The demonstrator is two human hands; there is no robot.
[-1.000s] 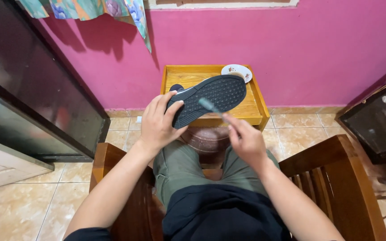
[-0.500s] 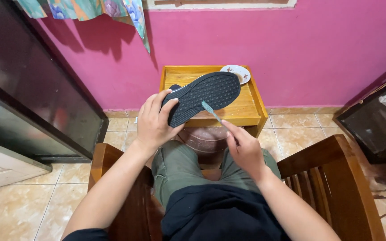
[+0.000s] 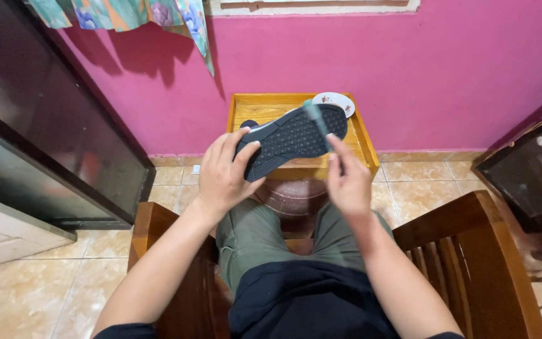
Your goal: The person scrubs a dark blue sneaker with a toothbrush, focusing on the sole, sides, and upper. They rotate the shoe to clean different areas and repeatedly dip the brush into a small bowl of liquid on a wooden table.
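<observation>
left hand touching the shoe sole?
Touching. The head view shows the left hand wrapped around the heel end of the shoe, its fingertips pressed on the dark sole.

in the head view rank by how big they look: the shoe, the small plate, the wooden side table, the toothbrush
1. wooden side table
2. shoe, though it is nearer the camera
3. small plate
4. toothbrush, blurred, so its rank against the plate is unsure
</observation>
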